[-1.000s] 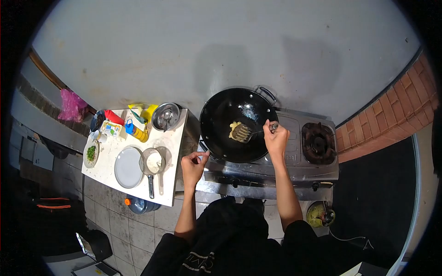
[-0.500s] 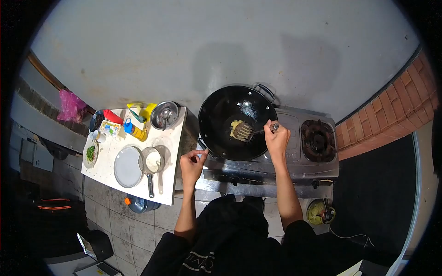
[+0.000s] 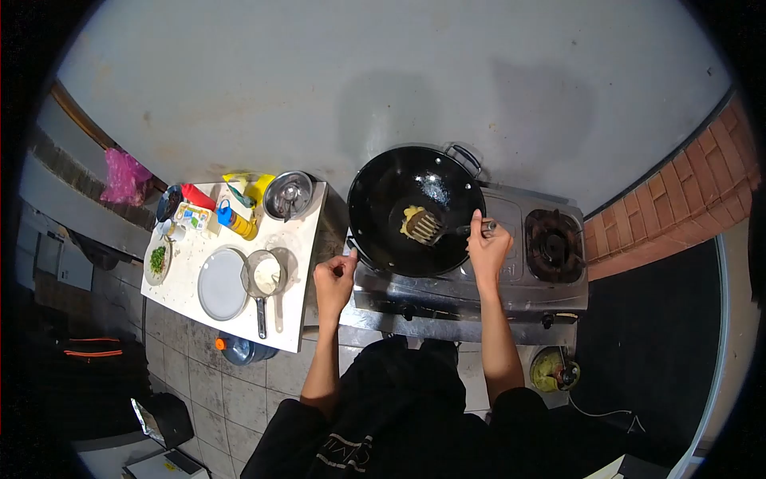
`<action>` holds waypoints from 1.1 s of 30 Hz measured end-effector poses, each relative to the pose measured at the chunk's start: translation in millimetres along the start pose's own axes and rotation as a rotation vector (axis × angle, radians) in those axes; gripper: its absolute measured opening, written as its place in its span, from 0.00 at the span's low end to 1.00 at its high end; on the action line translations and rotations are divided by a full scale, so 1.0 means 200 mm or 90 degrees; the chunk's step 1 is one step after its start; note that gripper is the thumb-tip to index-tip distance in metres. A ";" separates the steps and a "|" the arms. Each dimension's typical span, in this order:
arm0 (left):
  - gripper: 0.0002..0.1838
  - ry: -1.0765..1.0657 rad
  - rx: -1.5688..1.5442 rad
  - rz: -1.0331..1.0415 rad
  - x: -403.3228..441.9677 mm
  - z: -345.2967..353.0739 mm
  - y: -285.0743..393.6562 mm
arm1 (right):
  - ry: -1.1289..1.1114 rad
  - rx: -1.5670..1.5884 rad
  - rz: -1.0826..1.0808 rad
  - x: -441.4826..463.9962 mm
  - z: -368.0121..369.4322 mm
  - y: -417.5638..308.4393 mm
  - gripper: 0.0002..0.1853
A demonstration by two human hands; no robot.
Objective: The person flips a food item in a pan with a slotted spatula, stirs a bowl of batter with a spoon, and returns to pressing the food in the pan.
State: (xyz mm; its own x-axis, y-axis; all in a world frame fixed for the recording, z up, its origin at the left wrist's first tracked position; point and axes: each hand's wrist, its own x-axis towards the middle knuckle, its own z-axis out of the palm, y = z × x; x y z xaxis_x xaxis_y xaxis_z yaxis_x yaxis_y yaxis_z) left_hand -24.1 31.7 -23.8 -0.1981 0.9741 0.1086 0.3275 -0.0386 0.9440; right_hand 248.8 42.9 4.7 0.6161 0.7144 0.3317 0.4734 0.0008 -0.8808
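Note:
A black wok sits on the left side of the gas stove. In it, a small clump of yellowish food lies under the slotted head of a spatula. My right hand is closed around the spatula's handle over the wok's right rim. At the near left rim, my left hand is closed, fingers curled and thumb against the wok handle. Part of that handle is hidden by the hand.
On the white table at left are a grey plate, a saucepan with white contents, a metal bowl, a yellow bottle and a dish of chopped greens. A second burner is at right.
My left thumb has shifted up along the wok handle. The spatula has turned slightly in the wok, and my right hand has moved a little right and down. The view has shifted slightly.

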 end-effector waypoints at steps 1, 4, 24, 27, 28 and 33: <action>0.17 -0.009 0.029 0.014 0.00 0.00 0.00 | 0.013 0.021 0.025 0.00 0.00 -0.01 0.22; 0.16 -0.022 0.058 0.029 0.00 -0.01 -0.02 | 0.015 0.013 0.022 0.00 -0.03 -0.04 0.22; 0.12 -0.008 0.031 0.031 -0.02 0.01 -0.01 | 0.026 -0.053 -0.050 -0.02 0.04 -0.03 0.13; 0.13 -0.012 0.031 0.034 -0.02 0.01 -0.02 | 0.008 -0.038 -0.148 0.00 0.03 0.00 0.12; 0.13 -0.015 0.035 0.035 -0.02 0.00 -0.02 | -0.001 0.002 -0.145 0.00 0.04 0.01 0.13; 0.14 -0.034 0.050 -0.011 -0.02 -0.01 0.03 | -0.081 0.122 -0.004 0.00 0.04 0.07 0.14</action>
State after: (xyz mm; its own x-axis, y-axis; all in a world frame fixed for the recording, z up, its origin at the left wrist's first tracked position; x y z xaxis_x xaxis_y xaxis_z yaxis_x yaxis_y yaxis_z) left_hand -23.4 26.4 -17.6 -0.1562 0.9850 0.0732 0.3965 -0.0054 0.9180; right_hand 250.9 47.9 -11.2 0.5226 0.7968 0.3033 0.3416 0.1302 -0.9308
